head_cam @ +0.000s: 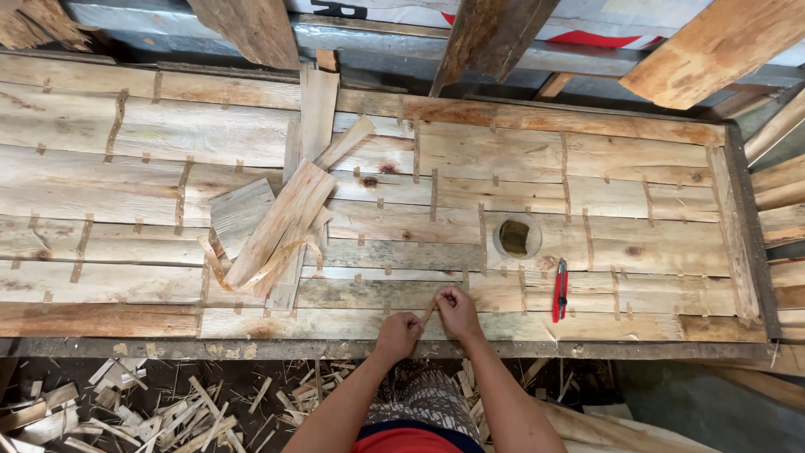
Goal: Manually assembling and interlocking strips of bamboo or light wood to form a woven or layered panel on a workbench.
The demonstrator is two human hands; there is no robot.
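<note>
My left hand (397, 333) and my right hand (458, 310) meet at the near edge of a wooden panel (537, 168) made of joined planks. Between them they pinch a thin strip of tape or veneer (428, 313) that lies on a seam. My left hand grips its lower end, my right hand its upper end. A red utility knife (560, 290) lies on the panel just right of my right hand. A round hole (516, 237) is cut in the panel above my hands.
A pile of loose thin wood sheets (281, 222) rests on the panel to the left. Short tape strips cross many seams. Wood scraps (159, 411) litter the floor. Boards (713, 46) lean along the back and right side.
</note>
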